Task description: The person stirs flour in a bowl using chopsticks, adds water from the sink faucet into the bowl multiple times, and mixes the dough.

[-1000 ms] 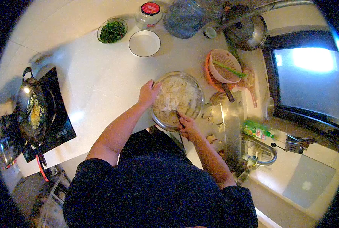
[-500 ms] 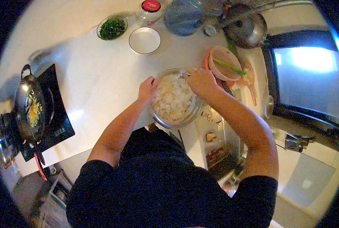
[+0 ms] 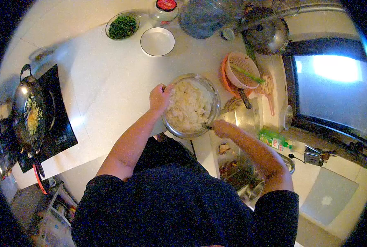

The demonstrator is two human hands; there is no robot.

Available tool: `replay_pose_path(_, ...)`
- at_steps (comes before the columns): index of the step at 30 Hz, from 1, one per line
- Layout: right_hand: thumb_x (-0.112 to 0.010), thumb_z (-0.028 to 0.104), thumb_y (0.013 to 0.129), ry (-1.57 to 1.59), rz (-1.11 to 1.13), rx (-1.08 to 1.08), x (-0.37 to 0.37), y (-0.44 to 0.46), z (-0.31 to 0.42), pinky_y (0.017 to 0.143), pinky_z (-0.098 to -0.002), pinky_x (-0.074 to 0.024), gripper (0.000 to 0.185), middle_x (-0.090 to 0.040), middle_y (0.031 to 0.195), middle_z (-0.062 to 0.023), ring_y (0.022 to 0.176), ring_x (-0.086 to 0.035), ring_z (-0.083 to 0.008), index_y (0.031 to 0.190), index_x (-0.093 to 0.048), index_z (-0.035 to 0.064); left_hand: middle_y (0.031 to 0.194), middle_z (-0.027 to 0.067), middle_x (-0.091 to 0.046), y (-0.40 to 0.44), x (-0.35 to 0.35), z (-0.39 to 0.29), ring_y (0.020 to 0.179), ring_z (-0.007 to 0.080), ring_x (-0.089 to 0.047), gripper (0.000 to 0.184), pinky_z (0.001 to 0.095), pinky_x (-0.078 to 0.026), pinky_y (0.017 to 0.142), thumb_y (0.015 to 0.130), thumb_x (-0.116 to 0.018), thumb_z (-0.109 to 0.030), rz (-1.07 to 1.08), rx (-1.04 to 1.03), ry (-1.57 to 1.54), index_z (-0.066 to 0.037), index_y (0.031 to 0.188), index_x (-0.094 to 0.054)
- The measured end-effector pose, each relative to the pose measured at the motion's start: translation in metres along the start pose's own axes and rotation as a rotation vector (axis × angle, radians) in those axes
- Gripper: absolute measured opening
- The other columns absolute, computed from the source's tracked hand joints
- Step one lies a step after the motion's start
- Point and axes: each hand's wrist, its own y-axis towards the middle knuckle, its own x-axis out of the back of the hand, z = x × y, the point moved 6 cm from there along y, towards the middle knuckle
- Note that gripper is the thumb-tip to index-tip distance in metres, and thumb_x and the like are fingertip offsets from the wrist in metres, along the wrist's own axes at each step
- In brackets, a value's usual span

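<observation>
A round metal bowl holds a pale, whitish, lumpy food at the middle of the counter. My left hand grips the bowl's left rim with closed fingers. At the lower right of the bowl, my right hand is closed around a dark utensil, whose end reaches over the rim into the food. An empty white bowl stands beyond, beside a glass dish of chopped greens.
At the left, a wok with chopped food sits by a black cooktop. Pink and orange baskets stand right of the bowl, above the sink. A red-lidded jar and a green bottle are nearby.
My right hand went from the bowl's lower edge to its upper right, then back down to the lower right. The food's surface has shifted. My left hand stays on the rim.
</observation>
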Motion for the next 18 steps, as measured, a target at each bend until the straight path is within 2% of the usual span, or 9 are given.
replay_pose_path(2,-0.048,0.015,0.082,0.080,-0.192,0.220,-0.006,0.001,0.022,0.053,-0.0410,-0.0469,0.019,-0.062,0.070,-0.0141,0.062,-0.061,-0.0273,0.082,-0.059,0.0004,0.065,0.0173,-0.057,0.001,-0.002,0.002,0.061,0.0290,-0.056,0.043,0.0395,-0.043,0.058,0.080,-0.056,-0.041,-0.021,-0.018,0.045,0.001,0.069,-0.056)
replay_pose_path(4,-0.046,0.021,0.085,0.376,-0.058,0.128,0.049,-0.036,0.068,0.045,-0.0362,-0.0429,0.022,-0.057,0.063,-0.0103,0.051,-0.055,-0.0221,0.082,-0.058,0.0024,0.065,0.0173,-0.057,0.003,-0.003,0.004,0.061,0.0292,-0.056,0.042,0.0394,-0.043,0.058,0.080,-0.056,-0.040,-0.016,-0.039,0.044,0.001,0.071,-0.056)
replay_pose_path(6,-0.045,0.025,0.087,0.746,0.081,-0.002,0.060,-0.040,0.086,0.038,-0.0318,-0.0371,0.024,-0.052,0.058,-0.0067,0.043,-0.047,-0.0169,0.082,-0.057,0.0047,0.065,0.0172,-0.058,0.004,-0.005,0.004,0.061,0.0294,-0.056,0.041,0.0395,-0.043,0.059,0.081,-0.055,-0.039,-0.009,-0.043,0.037,0.000,0.072,-0.056)
replay_pose_path(8,-0.044,0.029,0.089,1.196,0.224,-0.176,0.036,-0.025,0.089,0.032,-0.0276,-0.0297,0.026,-0.046,0.055,-0.0030,0.038,-0.039,-0.0115,0.082,-0.055,0.0073,0.065,0.0172,-0.057,0.005,-0.005,0.005,0.062,0.0297,-0.056,0.040,0.0398,-0.043,0.059,0.082,-0.055,-0.039,0.006,-0.036,0.033,0.000,0.073,-0.055)
replay_pose_path(11,-0.045,0.029,0.089,1.503,0.186,-0.238,0.029,-0.023,0.108,0.029,-0.0245,-0.0226,0.022,-0.043,0.054,-0.0011,0.036,-0.033,-0.0096,0.082,-0.051,0.0097,0.067,0.0179,-0.057,0.009,-0.004,0.000,0.063,0.0309,-0.056,0.041,0.0402,-0.044,0.060,0.082,-0.054,-0.039,0.037,-0.105,0.085,0.001,0.075,-0.055)
replay_pose_path(13,-0.047,0.028,0.089,1.800,0.064,-0.123,0.001,-0.014,0.112,0.029,-0.0239,-0.0222,0.020,-0.043,0.054,-0.0009,0.035,-0.032,-0.0095,0.086,-0.050,0.0095,0.068,0.0187,-0.057,0.011,-0.005,0.001,0.064,0.0319,-0.056,0.041,0.0405,-0.044,0.061,0.083,-0.053,-0.039,0.046,-0.114,0.100,0.001,0.075,-0.055)
replay_pose_path(15,-0.048,0.028,0.089,1.970,-0.021,-0.095,-0.017,-0.007,0.111,0.029,-0.0235,-0.0223,0.018,-0.044,0.055,-0.0008,0.036,-0.032,-0.0094,0.092,-0.051,0.0099,0.069,0.0195,-0.057,0.010,-0.003,0.001,0.065,0.0329,-0.056,0.041,0.0408,-0.043,0.062,0.083,-0.053,-0.039,0.041,-0.116,0.118,0.001,0.075,-0.055)
replay_pose_path(18,-0.048,0.026,0.089,2.087,-0.078,-0.181,-0.033,-0.006,0.111,0.029,-0.0229,-0.0231,0.019,-0.044,0.057,-0.0012,0.036,-0.033,-0.0092,0.101,-0.052,0.0115,0.069,0.0204,-0.057,0.010,-0.004,-0.002,0.065,0.0341,-0.056,0.041,0.0414,-0.043,0.062,0.084,-0.052,-0.039,0.042,-0.123,0.137,0.001,0.075,-0.055)
